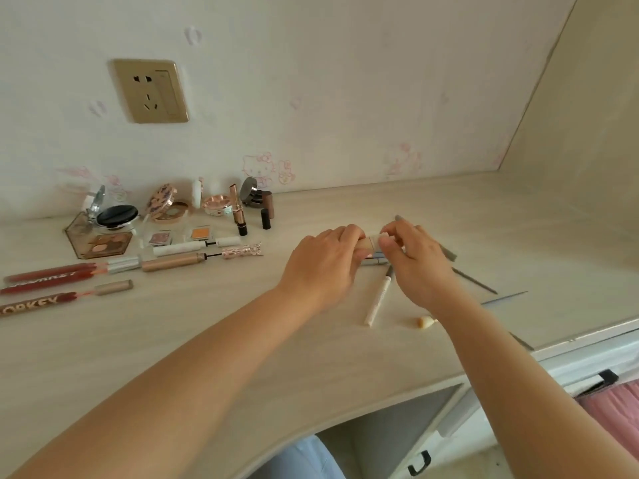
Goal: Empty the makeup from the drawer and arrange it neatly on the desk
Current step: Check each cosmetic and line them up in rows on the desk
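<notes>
My left hand (325, 261) and my right hand (415, 261) meet over the middle of the desk (242, 340). Together they hold a small makeup brush (371, 243) by its beige tuft and metal collar; both hands' fingers curl round it. Under the hands lies a grey-blue pencil (373, 260). A white pencil (378, 299) points toward me just below. Grey brush handles (473, 280) stick out to the right of my right hand. A small beige brush head (426, 321) lies beside my right wrist.
Makeup is laid out at the left: lip glosses (52, 274), a mascara (173, 263), an eyeshadow palette (103, 245), compacts (166, 205), lipsticks (238, 212). The desk's front edge curves near me. Drawers with black handles (420, 461) stand at the lower right.
</notes>
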